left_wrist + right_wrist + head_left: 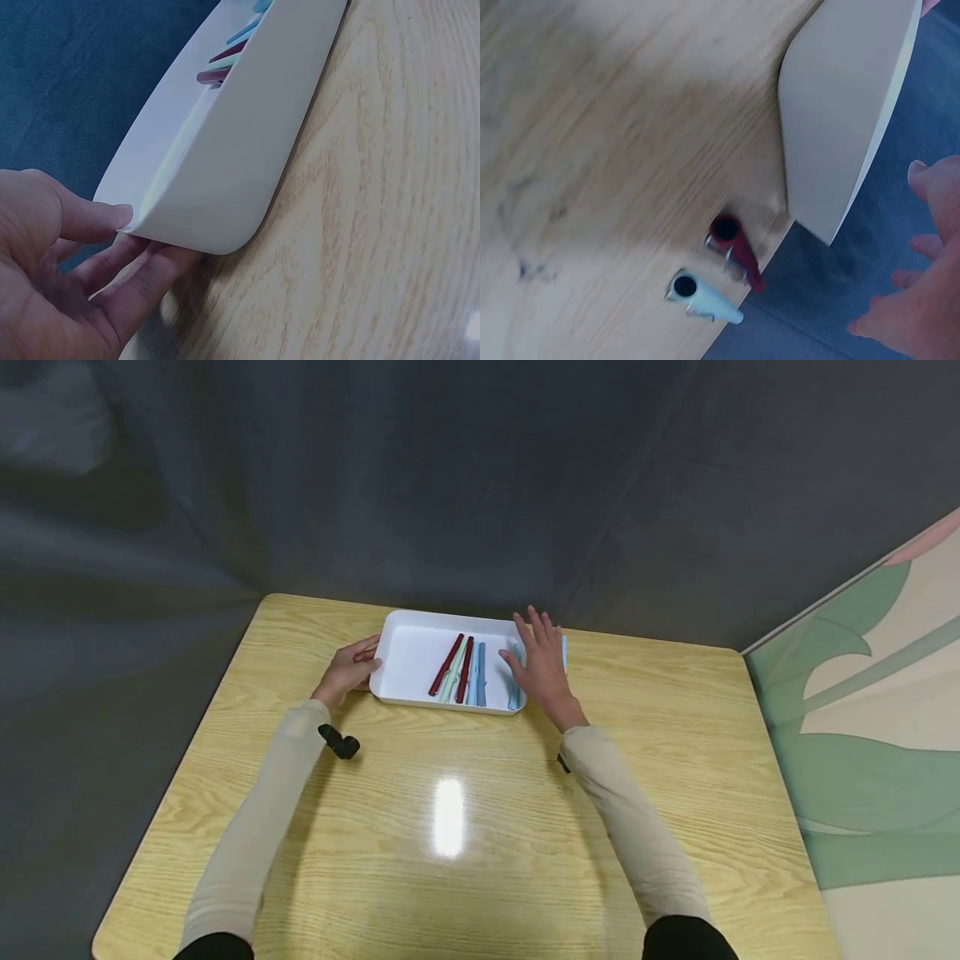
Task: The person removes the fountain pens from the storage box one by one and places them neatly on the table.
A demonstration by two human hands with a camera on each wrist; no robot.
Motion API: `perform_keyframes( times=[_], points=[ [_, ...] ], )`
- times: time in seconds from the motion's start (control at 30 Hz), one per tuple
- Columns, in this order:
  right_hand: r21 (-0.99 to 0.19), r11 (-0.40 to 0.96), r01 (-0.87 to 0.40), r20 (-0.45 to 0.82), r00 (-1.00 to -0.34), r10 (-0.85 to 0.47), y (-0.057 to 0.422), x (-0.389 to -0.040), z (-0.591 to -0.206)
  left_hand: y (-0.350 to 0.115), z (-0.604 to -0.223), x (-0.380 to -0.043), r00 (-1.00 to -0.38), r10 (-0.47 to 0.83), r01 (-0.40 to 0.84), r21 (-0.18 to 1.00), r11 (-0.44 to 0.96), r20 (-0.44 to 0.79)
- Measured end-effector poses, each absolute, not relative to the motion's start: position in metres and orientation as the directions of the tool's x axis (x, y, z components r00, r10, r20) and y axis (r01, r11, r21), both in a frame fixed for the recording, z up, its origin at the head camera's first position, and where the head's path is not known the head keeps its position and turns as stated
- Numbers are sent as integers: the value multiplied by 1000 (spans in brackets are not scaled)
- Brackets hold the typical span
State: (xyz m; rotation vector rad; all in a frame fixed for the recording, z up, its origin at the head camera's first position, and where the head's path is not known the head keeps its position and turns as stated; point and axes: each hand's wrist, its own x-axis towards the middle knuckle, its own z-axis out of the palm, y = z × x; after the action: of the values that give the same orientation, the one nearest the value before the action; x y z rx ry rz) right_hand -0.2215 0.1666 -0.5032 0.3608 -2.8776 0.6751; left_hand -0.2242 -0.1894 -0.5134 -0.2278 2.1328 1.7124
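Observation:
A white tray stands near the table's far edge, with several slim cap-like tubes in it. Among these are a dark red tube, a pale green tube and a blue tube. My left hand pinches the tray's left end, thumb inside the rim and fingers outside below. Over the right end, my right hand spreads its fingers and holds nothing, partly hiding a light blue tube. Beyond the tray, a dark red tube and a light blue tube with clips and hollow ends lie on the table.
The wooden table has a dark cloth hanging behind its far edge. A green and cream patterned wall stands at the right. Black wrist mounts sit on the sleeves.

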Motion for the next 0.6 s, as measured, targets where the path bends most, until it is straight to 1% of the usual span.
perform_keyframes(
  times=[0.3, 0.47, 0.6],
  points=[
    [-406, 868, -286, 201, -954, -221, 154, -220, -505, -189, -511, -225, -904, 104, -380, 890, 253, -415],
    [-431, 843, -323, 226, -943, -246, 151, -219, -509, -189, -511, -224, -902, 104, -386, 889, 246, -420],
    [-465, 821, -332, 193, -943, -272, 146, -218, -511, -189, -513, -224, -901, 103, -388, 889, 243, -422]
  ],
)
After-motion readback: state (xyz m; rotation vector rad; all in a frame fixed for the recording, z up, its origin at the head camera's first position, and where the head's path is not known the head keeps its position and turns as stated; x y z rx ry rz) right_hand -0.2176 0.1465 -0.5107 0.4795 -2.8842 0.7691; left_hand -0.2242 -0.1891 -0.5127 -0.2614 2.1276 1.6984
